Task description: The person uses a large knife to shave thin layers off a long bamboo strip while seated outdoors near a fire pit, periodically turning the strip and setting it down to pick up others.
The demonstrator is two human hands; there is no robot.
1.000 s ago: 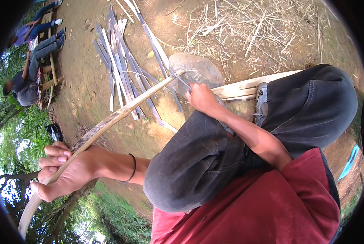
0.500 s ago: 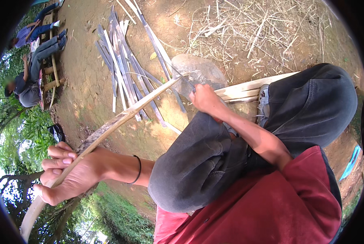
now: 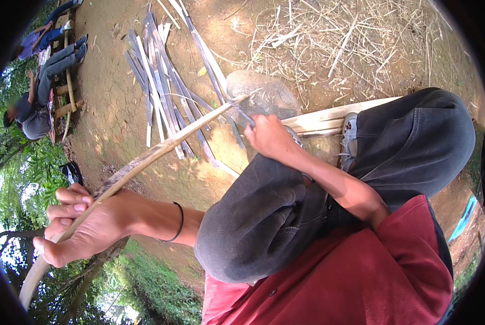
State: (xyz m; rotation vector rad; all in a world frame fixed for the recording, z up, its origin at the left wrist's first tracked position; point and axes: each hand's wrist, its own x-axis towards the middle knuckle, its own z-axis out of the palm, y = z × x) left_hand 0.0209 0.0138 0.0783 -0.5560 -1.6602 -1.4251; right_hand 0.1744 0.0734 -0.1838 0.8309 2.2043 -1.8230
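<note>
My left hand (image 3: 82, 222), wearing a thin black wristband, is closed round a long pale bamboo strip (image 3: 185, 131) with dark mottled skin on part of it. The strip runs slantwise from the lower left up to the middle of the view. At its far end, my right hand (image 3: 269, 136) grips a knife (image 3: 244, 115) by the handle, most of which the fingers cover. The narrow dark blade crosses the strip close to its frayed tip. Just beyond the tip sits a grey stone (image 3: 277, 96).
Dark and pale strips (image 3: 164, 89) lie piled on the earth floor. Curly shavings (image 3: 334, 38) are scattered at the far right. More pale strips (image 3: 329, 116) rest beside my shoe (image 3: 349, 135). People (image 3: 36, 103) sit on a bench at the far left.
My left hand has shifted slightly left with the strip. My right hand and the knife have moved a little left and nearer. More of the strip's tip shows past the blade.
</note>
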